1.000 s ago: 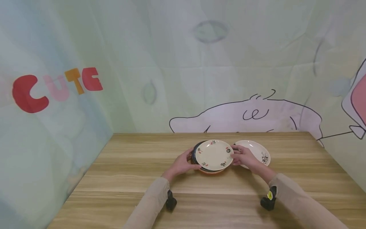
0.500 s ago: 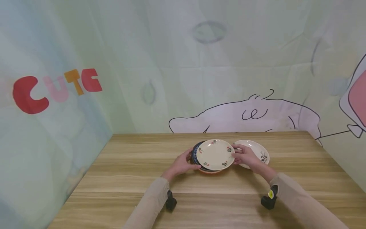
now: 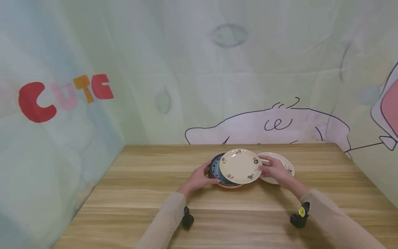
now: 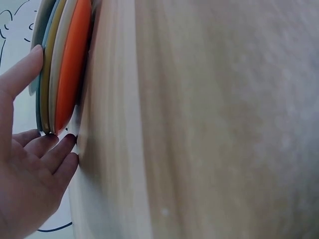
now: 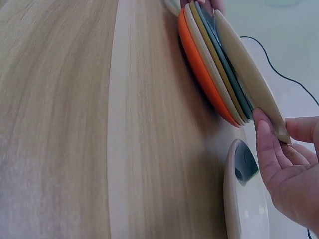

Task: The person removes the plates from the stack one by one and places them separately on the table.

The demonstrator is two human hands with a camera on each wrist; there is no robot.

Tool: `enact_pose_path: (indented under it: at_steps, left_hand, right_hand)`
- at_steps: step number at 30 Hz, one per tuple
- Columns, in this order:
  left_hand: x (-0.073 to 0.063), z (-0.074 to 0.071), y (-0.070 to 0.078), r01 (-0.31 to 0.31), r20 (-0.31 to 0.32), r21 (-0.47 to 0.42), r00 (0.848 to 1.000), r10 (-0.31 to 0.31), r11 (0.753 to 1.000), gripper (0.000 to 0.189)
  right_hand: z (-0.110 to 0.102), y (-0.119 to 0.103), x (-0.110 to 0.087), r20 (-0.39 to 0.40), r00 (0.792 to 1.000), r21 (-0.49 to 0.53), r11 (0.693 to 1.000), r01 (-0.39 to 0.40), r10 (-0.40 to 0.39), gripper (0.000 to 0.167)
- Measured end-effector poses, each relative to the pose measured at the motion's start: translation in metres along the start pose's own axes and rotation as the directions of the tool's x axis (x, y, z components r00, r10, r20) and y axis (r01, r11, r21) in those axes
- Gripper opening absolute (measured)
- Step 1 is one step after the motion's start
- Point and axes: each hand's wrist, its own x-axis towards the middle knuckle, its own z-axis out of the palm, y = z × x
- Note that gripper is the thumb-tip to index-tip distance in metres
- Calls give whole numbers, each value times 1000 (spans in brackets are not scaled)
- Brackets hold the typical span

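Observation:
My right hand [image 3: 275, 171] pinches the right rim of a cream plate [image 3: 240, 166] with small printed motifs. In the right wrist view that plate [image 5: 251, 74] tilts up, its held edge lifted off the stack and its far edge close against it. Beneath it is a stack of plates, a blue-patterned plate [image 3: 216, 172] on top and an orange plate [image 5: 197, 59] at the bottom. My left hand [image 3: 198, 178] holds the stack's left side. In the left wrist view its thumb [image 4: 31, 69] lies at the upper rims, its fingers at the stack's edge.
A white oval plate [image 3: 284, 162] with a dark floral print lies on the wooden table [image 3: 149, 193], right of the stack and partly behind my right hand. A printed curtain [image 3: 174, 69] hangs behind the table's back edge.
The cream plate has slid right and risen with my right hand, exposing more of the blue-patterned plate. My left hand has stayed at the stack.

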Motion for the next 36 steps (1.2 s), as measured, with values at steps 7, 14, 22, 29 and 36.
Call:
enact_pose_path:
  at_steps: [7,14,22,29,36]
  left_hand:
    - [0,1,0,-11,-3,4,1000,11,1000,93]
    - [-2,1,2,-6,-7,9,1000,6,1000,92]
    - [-3,1,3,-14,-3,5,1000,14,1000,91]
    - [-2,0,1,-32,2,-1,999,32,999,91]
    - [-2,0,1,-35,6,-13,999,35,999,91]
  right_hand:
    - [-10,-5,-6,-8,1000,20,1000,23,-23,56]
    - [-19,-9,-13,-16,1000,46,999,23,-22,57]
    - [-26,-11,-23,-76,997,62,998,-13,18,59]
    - [-33,-11,-31,-110,994,61,998,-4,11,59]
    - [-42,-12,-39,-152,988,46,999,-8,15,60]
